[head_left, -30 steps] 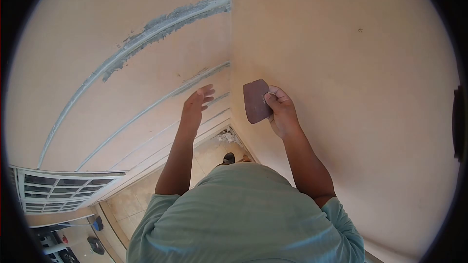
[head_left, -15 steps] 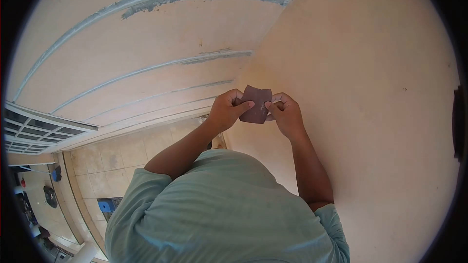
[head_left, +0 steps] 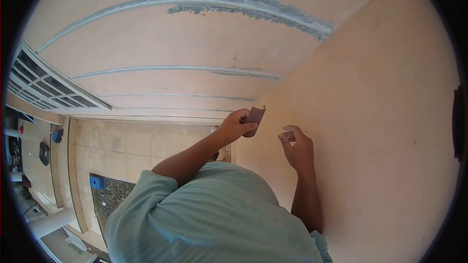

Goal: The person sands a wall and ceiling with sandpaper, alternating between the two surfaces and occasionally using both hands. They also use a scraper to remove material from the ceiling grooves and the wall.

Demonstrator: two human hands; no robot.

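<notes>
A reddish-brown piece of sandpaper (head_left: 256, 118), curled lengthwise, is pinched between the thumb and fingers of my left hand (head_left: 234, 126). It is held up in front of my chest, near the corner where two walls meet. To its right, my right hand (head_left: 300, 150) is raised with its fingers bent and the thumb apart from them. I see nothing held there, though the palm side is partly shaded. A gap separates this hand from the sandpaper.
A peach wall (head_left: 375, 126) stands close on my right. The wall ahead has long grey filled strips (head_left: 209, 1) with rough patches. At left are a white-framed window (head_left: 58, 85), a tiled floor (head_left: 139, 139), a blue block (head_left: 97, 181) and a white column (head_left: 51, 223).
My right hand has let go of the sandpaper and moved down and right. The sheet, flat before between both hands, is now curled in my left hand. The view has shifted.
</notes>
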